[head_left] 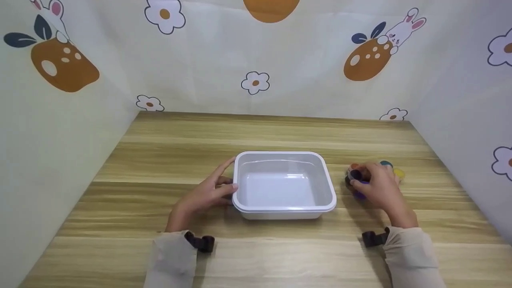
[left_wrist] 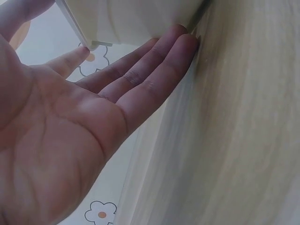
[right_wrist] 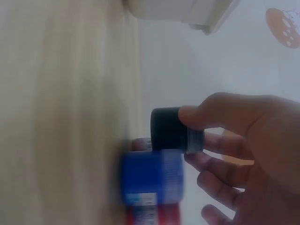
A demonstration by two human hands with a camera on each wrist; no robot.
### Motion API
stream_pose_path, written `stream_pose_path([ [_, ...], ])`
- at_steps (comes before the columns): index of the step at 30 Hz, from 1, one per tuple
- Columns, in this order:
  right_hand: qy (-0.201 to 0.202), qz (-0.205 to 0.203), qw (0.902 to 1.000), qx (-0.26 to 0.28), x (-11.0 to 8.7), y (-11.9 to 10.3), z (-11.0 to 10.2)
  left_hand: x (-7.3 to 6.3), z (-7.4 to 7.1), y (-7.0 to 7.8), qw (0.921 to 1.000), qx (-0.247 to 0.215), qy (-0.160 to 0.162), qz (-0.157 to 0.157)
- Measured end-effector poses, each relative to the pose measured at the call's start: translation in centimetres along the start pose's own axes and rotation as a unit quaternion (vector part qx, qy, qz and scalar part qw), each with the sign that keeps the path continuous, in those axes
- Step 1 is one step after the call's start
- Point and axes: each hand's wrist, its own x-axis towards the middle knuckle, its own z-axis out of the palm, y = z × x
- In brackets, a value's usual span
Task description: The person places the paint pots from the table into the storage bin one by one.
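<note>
A white rectangular plastic tub [head_left: 280, 210] stands on the wooden table, its inside bare. At its left side is my left hand [head_left: 206, 194], thumb against the rim; the left wrist view shows the fingers [left_wrist: 150, 79] fairly straight, touching the tub's wall. To the right of the tub, my right hand [head_left: 380, 186] pinches a small black jar [right_wrist: 169, 131] between thumb and fingers. Close beneath the black jar are a blue jar [right_wrist: 152, 178] and a red jar [right_wrist: 154, 215] in the right wrist view. Whether the black jar touches the blue one is unclear.
Around my right hand show orange [head_left: 354, 166], teal [head_left: 386, 163], yellow [head_left: 399, 173] and purple [head_left: 360, 195] jar tops, partly hidden by it. Patterned cloth walls [head_left: 208, 80] border the table [head_left: 160, 152] at the back and both sides.
</note>
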Motion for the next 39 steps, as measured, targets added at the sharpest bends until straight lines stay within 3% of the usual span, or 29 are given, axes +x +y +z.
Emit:
stream_pose_path([
  [9, 0.018, -0.054, 0.9973, 0.046, -0.3, -3.9, -2.6, -0.2, 0.0, 0.1, 0.9999, -0.010, 0.007, 0.002],
  [18, -0.036, -0.113, 0.9911, 0.061, 1.3, -9.5, -3.3, 0.2, 0.3, 0.1, 0.9997, -0.020, 0.014, -0.003],
  [31, -0.135, -0.163, 0.9748, 0.070, 5.3, -15.3, -0.6, 0.3, 0.4, -0.2, 0.9995, -0.027, 0.016, -0.004],
  [39, -0.159, -0.231, 0.9588, 0.044, 7.1, -17.6, 1.3, 0.1, 0.5, -0.1, 0.9988, -0.045, 0.017, -0.005],
])
